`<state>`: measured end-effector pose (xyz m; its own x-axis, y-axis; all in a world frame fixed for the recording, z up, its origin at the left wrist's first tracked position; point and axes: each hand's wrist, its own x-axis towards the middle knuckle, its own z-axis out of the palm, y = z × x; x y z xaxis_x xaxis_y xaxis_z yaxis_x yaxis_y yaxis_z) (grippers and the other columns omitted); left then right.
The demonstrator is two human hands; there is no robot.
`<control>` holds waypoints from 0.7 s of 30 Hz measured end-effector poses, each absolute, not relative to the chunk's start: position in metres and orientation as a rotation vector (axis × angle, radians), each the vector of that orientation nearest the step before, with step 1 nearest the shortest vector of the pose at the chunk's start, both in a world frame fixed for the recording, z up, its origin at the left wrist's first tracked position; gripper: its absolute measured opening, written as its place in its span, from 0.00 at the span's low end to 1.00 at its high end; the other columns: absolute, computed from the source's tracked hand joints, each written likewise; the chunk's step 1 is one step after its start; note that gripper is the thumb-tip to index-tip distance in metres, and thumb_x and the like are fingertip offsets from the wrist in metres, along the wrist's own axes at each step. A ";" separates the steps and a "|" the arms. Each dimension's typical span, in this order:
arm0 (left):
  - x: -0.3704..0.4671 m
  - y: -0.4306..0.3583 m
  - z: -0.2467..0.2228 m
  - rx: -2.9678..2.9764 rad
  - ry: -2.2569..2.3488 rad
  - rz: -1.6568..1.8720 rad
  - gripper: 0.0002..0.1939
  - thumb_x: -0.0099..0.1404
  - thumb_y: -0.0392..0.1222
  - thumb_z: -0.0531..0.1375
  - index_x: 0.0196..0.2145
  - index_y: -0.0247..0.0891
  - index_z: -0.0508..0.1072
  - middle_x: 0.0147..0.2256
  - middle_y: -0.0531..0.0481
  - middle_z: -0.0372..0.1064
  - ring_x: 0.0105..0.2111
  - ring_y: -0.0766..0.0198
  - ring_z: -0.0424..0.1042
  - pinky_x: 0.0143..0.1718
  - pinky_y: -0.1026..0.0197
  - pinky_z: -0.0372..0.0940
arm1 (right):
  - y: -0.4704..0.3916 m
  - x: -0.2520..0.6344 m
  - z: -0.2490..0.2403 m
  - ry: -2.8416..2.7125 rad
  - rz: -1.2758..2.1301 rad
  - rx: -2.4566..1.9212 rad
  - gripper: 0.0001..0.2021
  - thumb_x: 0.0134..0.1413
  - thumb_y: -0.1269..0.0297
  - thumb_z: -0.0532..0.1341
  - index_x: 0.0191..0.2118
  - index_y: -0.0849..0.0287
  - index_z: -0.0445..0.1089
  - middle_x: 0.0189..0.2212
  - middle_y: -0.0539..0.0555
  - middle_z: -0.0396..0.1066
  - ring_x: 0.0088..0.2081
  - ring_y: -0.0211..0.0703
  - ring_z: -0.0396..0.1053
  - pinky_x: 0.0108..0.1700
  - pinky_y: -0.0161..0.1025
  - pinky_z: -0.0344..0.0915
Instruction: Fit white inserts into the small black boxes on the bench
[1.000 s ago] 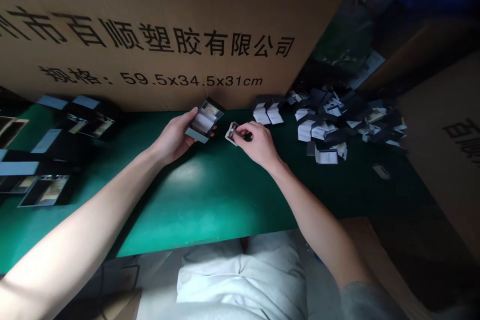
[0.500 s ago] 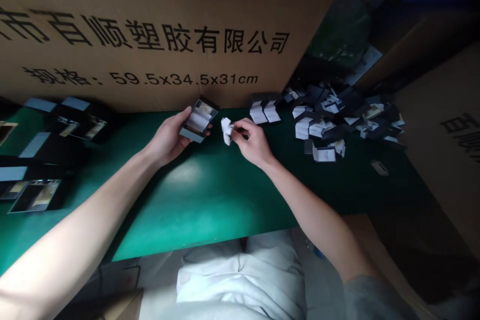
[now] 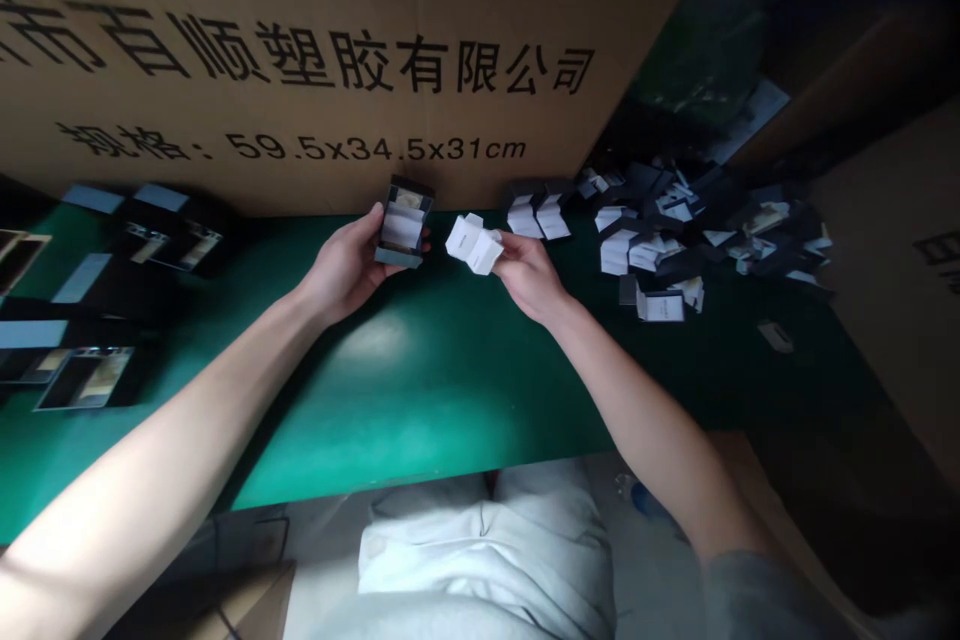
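Observation:
My left hand (image 3: 349, 265) is closed around a small dark open box (image 3: 405, 225) with a white inside, held tilted above the table. In the fingers of my right hand (image 3: 529, 270) is a folded white card insert (image 3: 474, 244) with small print on it. The insert and the box are a short gap apart. Behind my right hand, two dark boxes with white inserts (image 3: 538, 215) stand side by side against the carton.
A large printed cardboard carton (image 3: 300, 10) walls off the back of the green table (image 3: 375, 410). At the left stand several dark boxes (image 3: 90, 375). A heap of dark boxes and white inserts (image 3: 660, 240) lies at the right, near a small pale tag (image 3: 775, 337).
The white insert has been turned in my right hand, so its broad printed face shows. My left hand has swung the dark box more upright.

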<state>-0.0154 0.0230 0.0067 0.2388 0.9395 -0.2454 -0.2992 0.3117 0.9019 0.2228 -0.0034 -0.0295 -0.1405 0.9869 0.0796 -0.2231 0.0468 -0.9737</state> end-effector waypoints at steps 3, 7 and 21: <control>-0.015 0.023 0.007 0.849 0.919 1.000 0.18 0.81 0.47 0.54 0.54 0.32 0.77 0.46 0.37 0.83 0.47 0.51 0.85 0.43 0.55 0.81 | 0.001 0.228 -0.032 -1.194 1.442 -0.923 0.07 0.43 0.64 0.70 0.32 0.56 0.78 0.31 0.49 0.75 0.36 0.40 0.67 0.38 0.38 0.65; -0.013 0.020 0.012 0.851 0.892 0.998 0.14 0.80 0.41 0.53 0.52 0.35 0.76 0.46 0.42 0.84 0.45 0.56 0.85 0.42 0.59 0.81 | 0.004 0.232 -0.032 -1.204 1.496 -0.909 0.10 0.42 0.63 0.72 0.34 0.57 0.77 0.31 0.51 0.73 0.37 0.41 0.68 0.38 0.39 0.66; -0.014 0.017 0.015 0.898 0.919 0.953 0.17 0.71 0.36 0.63 0.56 0.36 0.75 0.46 0.41 0.83 0.45 0.52 0.84 0.45 0.53 0.81 | 0.001 0.231 -0.027 -1.269 1.481 -0.931 0.16 0.42 0.55 0.76 0.36 0.55 0.76 0.35 0.50 0.77 0.39 0.42 0.72 0.41 0.41 0.71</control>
<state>-0.0135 0.0166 0.0150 0.2954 0.9272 -0.2302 -0.2633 0.3106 0.9133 0.2314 0.0013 -0.0269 -0.2676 0.9631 0.0279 -0.1754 -0.0202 -0.9843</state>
